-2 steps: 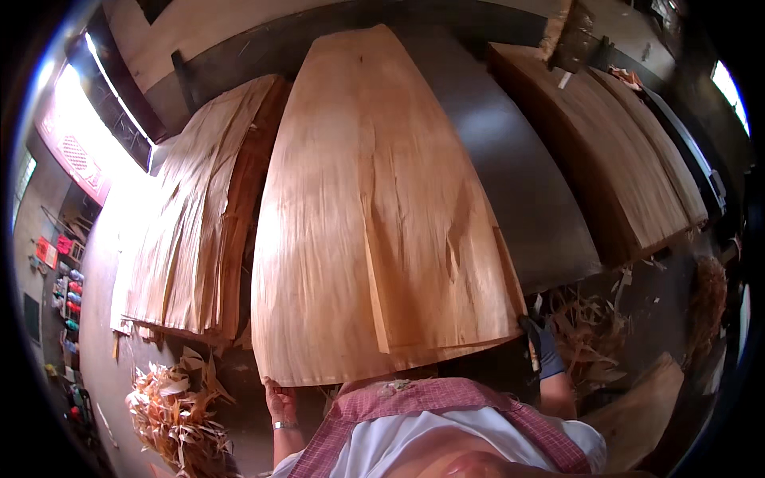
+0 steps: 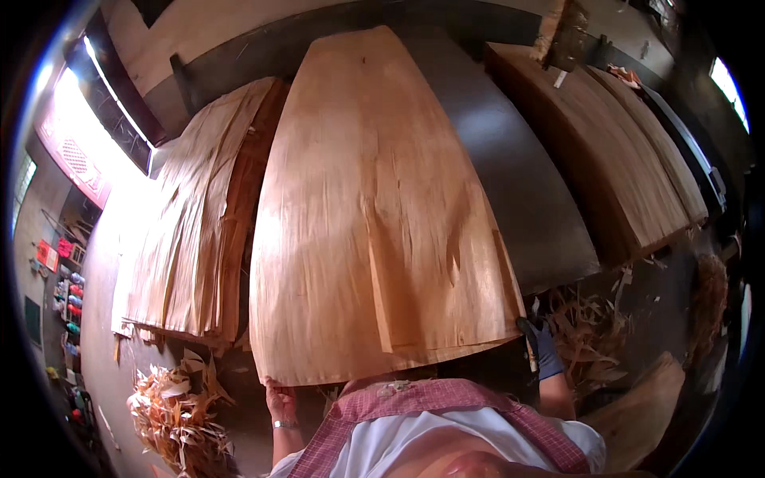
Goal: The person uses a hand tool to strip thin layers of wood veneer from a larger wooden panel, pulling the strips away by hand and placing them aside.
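A broad, pale-brown wood veneer sheet (image 2: 319,239) lies lengthwise before me, with a raised fold or split running through its nearer half. My left hand (image 2: 279,398), bare and with a band at the wrist, pinches the sheet's near left corner; the fingertips are partly hidden under it. At the near right corner is my right hand (image 2: 548,350) in a blue-grey glove with dark fingertips. It is closed around a slim tool with a pale handle (image 2: 533,363); the tool's exact kind cannot be made out. Its fingers touch or nearly touch the sheet's edge.
Left of the sheet stands a stack of veneer (image 2: 191,215); another stack (image 2: 613,151) stands at the right. Between the sheet and the right stack is a dark, smooth tabletop (image 2: 518,167). Veneer scraps are heaped at lower left (image 2: 179,410) and lower right (image 2: 590,327).
Very little differs. The sheet's near end has shifted a touch to the left, and my right hand has moved slightly at the corner.
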{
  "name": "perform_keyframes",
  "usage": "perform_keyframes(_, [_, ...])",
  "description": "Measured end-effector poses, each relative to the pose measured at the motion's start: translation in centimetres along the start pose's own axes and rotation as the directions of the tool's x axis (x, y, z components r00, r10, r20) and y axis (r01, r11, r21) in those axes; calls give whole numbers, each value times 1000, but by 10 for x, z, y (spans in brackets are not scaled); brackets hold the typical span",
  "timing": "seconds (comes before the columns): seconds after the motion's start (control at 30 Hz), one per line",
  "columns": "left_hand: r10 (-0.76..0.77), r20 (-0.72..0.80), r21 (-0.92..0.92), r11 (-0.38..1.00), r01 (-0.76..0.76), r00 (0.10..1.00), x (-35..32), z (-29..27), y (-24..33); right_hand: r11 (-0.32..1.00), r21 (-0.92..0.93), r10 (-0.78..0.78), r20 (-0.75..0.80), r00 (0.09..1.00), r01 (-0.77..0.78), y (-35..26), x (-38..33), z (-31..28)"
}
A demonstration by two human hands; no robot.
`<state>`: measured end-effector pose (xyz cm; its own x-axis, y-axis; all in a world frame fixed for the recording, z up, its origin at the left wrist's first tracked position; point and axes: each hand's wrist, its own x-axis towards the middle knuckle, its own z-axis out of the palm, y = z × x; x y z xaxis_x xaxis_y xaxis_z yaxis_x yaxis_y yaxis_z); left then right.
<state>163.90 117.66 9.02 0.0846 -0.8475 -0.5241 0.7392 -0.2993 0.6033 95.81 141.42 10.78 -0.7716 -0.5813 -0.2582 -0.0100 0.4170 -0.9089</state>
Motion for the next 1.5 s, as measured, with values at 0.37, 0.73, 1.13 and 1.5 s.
perform_keyframes(0.37, [66,70,218,973,-80,995,152,214,-101,968,-192,-170,-22,985,163,-73,194,13])
perform_keyframes(0.73, [-51,-351,232,963,140,935,133,212,-163,684,-726,-298,-185,936,74,-19,127,-3])
perform_keyframes(1.13, [64,-266,300,954,20,962,156,257,-200,768,-627,-323,-207,924,128,-50,232,-13])
perform_keyframes(1.5, [132,-479,213,977,-31,868,143,264,-233,747,-654,-233,-89,968,120,8,90,-33])
